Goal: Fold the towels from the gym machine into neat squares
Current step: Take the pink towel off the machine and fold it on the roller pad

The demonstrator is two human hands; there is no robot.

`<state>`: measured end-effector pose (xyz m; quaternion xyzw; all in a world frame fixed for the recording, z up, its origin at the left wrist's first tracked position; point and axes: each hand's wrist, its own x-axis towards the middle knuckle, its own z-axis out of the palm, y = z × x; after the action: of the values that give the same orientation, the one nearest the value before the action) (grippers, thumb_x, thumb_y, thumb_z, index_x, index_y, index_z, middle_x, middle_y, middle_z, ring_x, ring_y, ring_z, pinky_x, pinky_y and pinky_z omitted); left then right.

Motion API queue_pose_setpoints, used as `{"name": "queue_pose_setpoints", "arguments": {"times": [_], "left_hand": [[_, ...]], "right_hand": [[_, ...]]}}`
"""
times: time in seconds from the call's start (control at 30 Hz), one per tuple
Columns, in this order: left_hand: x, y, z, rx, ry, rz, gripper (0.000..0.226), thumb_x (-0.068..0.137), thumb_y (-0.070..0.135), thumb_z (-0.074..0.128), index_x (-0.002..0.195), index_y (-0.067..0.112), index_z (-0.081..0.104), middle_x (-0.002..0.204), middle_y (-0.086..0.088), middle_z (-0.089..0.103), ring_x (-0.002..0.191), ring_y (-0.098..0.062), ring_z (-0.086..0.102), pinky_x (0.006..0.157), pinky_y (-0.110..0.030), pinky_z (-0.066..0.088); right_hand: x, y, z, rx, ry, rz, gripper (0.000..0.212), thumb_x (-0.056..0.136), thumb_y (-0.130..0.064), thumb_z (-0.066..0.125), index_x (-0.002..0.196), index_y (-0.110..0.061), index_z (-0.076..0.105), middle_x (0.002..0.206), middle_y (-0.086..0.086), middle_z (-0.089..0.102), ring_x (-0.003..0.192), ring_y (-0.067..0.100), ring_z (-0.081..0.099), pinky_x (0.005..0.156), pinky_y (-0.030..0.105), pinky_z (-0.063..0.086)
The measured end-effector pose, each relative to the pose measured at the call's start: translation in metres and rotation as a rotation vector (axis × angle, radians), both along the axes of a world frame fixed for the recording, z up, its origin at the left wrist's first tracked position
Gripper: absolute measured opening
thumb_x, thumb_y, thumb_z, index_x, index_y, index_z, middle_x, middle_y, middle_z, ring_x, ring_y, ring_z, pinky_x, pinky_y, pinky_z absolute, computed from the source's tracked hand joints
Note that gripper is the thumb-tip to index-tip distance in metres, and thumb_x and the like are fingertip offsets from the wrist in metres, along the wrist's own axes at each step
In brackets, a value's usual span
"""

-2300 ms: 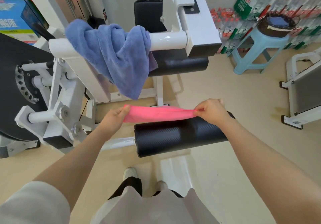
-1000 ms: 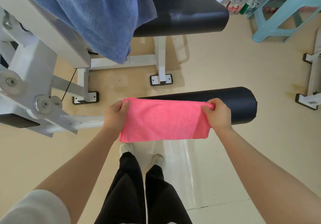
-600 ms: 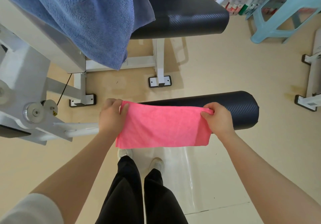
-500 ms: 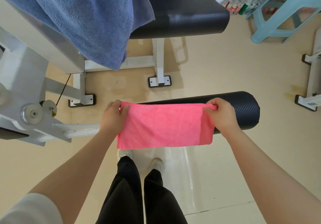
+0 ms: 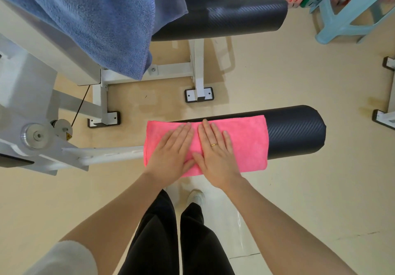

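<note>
A folded pink towel (image 5: 250, 142) lies draped over the black roller pad (image 5: 297, 133) of the gym machine, covering the pad's left part. My left hand (image 5: 173, 153) and my right hand (image 5: 213, 153) rest flat, palms down, side by side on the middle of the pink towel; neither grips it. A blue towel (image 5: 102, 22) hangs over the white machine bar at the upper left, its lower corner dangling above the floor frame.
The white machine frame (image 5: 42, 138) with its pulley stands at the left. A black seat pad (image 5: 224, 12) is above the roller. A light blue plastic stool (image 5: 350, 18) stands at the upper right. Beige floor lies around; my legs and shoes are below the roller.
Both hands let go of the pink towel's top corners. The towel now lies over the roller pad, and both palms have moved to its middle, pressing flat.
</note>
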<state>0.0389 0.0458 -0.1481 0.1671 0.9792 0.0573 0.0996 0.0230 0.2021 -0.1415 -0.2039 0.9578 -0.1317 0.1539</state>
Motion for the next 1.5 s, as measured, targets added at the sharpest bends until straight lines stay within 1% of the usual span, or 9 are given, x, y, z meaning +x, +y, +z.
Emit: {"name": "queue_pose_setpoints", "arguments": {"times": [0.17, 0.43, 0.57, 0.73, 0.83, 1.0, 1.13, 1.43, 1.5], "left_hand": [[0.009, -0.026, -0.003, -0.156, -0.04, 0.001, 0.101, 0.069, 0.074, 0.045, 0.137, 0.001, 0.031, 0.14, -0.025, 0.044, 0.127, -0.039, 0.047, 0.109, -0.046, 0.023], [0.008, -0.023, 0.01, -0.184, -0.181, 0.213, 0.138, 0.028, 0.067, 0.081, 0.142, 0.013, 0.023, 0.142, -0.03, 0.038, 0.13, -0.045, 0.039, 0.103, -0.057, 0.034], [0.001, 0.001, 0.027, -0.148, -0.175, 0.251, 0.121, 0.062, 0.079, 0.054, 0.149, 0.018, -0.003, 0.157, -0.019, 0.001, 0.146, -0.033, -0.001, 0.113, -0.047, -0.013], [-0.007, 0.034, 0.024, -0.133, -0.011, -0.069, 0.111, 0.051, 0.065, 0.075, 0.14, 0.017, 0.032, 0.144, -0.014, 0.044, 0.13, -0.031, 0.046, 0.105, -0.05, 0.026], [-0.01, 0.047, 0.02, -0.089, -0.065, -0.032, 0.116, 0.043, 0.058, 0.083, 0.141, 0.015, 0.037, 0.142, -0.015, 0.045, 0.129, -0.031, 0.047, 0.105, -0.047, 0.027], [-0.012, 0.052, 0.012, -0.06, -0.148, 0.052, 0.112, 0.077, 0.053, 0.063, 0.142, 0.021, -0.023, 0.157, -0.006, -0.016, 0.145, -0.024, -0.011, 0.109, -0.035, -0.016], [-0.013, 0.055, 0.015, -0.084, -0.173, 0.081, 0.115, 0.077, 0.051, 0.064, 0.141, 0.022, -0.027, 0.156, -0.005, -0.021, 0.145, -0.024, -0.014, 0.109, -0.035, -0.017], [-0.016, 0.035, 0.031, 0.056, -0.299, -0.002, 0.111, 0.076, 0.042, 0.066, 0.146, 0.013, -0.016, 0.153, 0.003, -0.023, 0.142, -0.014, -0.02, 0.113, -0.03, -0.014], [-0.011, 0.011, 0.037, 0.111, -0.2, 0.028, 0.096, 0.078, 0.034, 0.062, 0.149, 0.013, 0.0, 0.156, 0.004, -0.005, 0.144, -0.012, -0.004, 0.116, -0.029, 0.002]], "right_hand": [[-0.008, 0.054, -0.012, 0.126, 0.022, -0.177, 0.065, 0.088, -0.056, 0.003, 0.143, -0.028, -0.018, 0.152, -0.007, -0.024, 0.141, 0.014, -0.023, 0.108, 0.032, -0.029], [-0.013, 0.101, 0.001, 0.164, -0.151, -0.445, 0.067, 0.096, -0.053, 0.017, 0.143, -0.028, -0.024, 0.156, 0.003, -0.022, 0.144, 0.021, -0.019, 0.115, 0.044, -0.011], [-0.011, 0.083, 0.016, -0.038, -0.045, -0.678, 0.075, 0.091, -0.041, 0.052, 0.148, -0.014, 0.013, 0.154, 0.015, 0.014, 0.141, 0.032, 0.014, 0.113, 0.047, 0.02], [-0.02, 0.075, 0.029, -0.214, -0.15, -1.032, 0.069, 0.076, -0.028, 0.074, 0.13, -0.009, 0.036, 0.13, 0.012, 0.048, 0.12, 0.034, 0.04, 0.096, 0.047, 0.04], [-0.027, 0.076, 0.031, -0.334, -0.268, -1.114, 0.059, 0.076, -0.02, 0.073, 0.121, -0.009, 0.036, 0.116, 0.009, 0.056, 0.108, 0.033, 0.052, 0.092, 0.047, 0.045], [-0.029, 0.084, 0.049, -0.708, -0.576, -1.117, 0.029, 0.078, -0.007, 0.072, 0.102, -0.008, 0.056, 0.098, 0.007, 0.062, 0.082, 0.019, 0.06, 0.07, 0.031, 0.051], [-0.022, 0.092, 0.068, -1.038, -0.915, -1.015, 0.029, 0.082, -0.001, 0.063, 0.109, -0.01, 0.058, 0.101, 0.006, 0.066, 0.09, 0.02, 0.063, 0.074, 0.031, 0.053], [-0.01, 0.032, 0.098, -1.089, -0.917, -0.731, 0.043, 0.084, 0.006, 0.059, 0.112, -0.026, 0.054, 0.102, 0.001, 0.066, 0.091, 0.015, 0.064, 0.071, 0.029, 0.054], [-0.008, 0.011, 0.101, -1.024, -0.882, -0.688, 0.045, 0.084, 0.002, 0.059, 0.117, -0.028, 0.05, 0.103, -0.003, 0.064, 0.093, 0.012, 0.063, 0.071, 0.026, 0.052]]}}
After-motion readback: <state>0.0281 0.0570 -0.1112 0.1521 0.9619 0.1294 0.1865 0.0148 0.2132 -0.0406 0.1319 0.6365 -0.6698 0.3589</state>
